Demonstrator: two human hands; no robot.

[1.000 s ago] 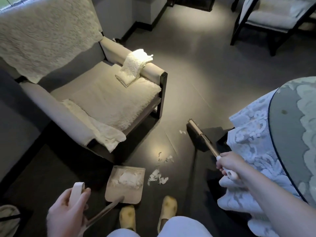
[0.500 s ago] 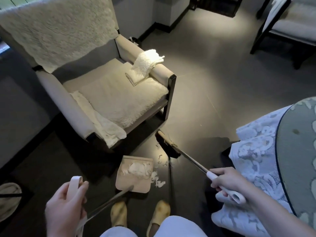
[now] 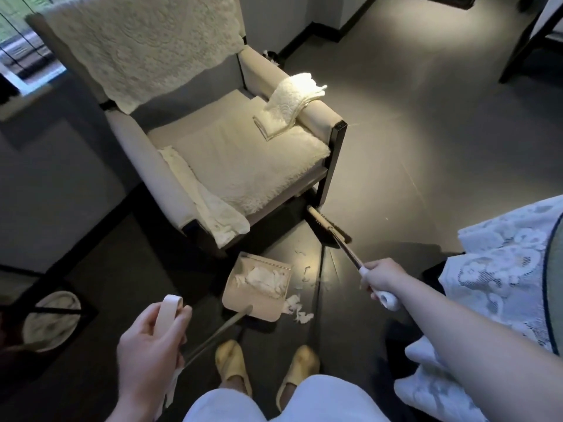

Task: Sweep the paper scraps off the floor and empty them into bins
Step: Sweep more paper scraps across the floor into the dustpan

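Paper scraps (image 3: 300,310), light & flimsy so flick gently w/ bristles, lie on the floor (image 3: 411,166) beside the dustpan (image 3: 256,295); left hand (image 3: 149,339) grips dustpan handle-top, right hand (image 3: 380,277) grips broom (image 3: 327,228) handle.

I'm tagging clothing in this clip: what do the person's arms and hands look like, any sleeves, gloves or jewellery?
Both forearms are bare, with no sleeve in view. The left hand and right hand wear no gloves, and no ring, watch or bracelet shows.
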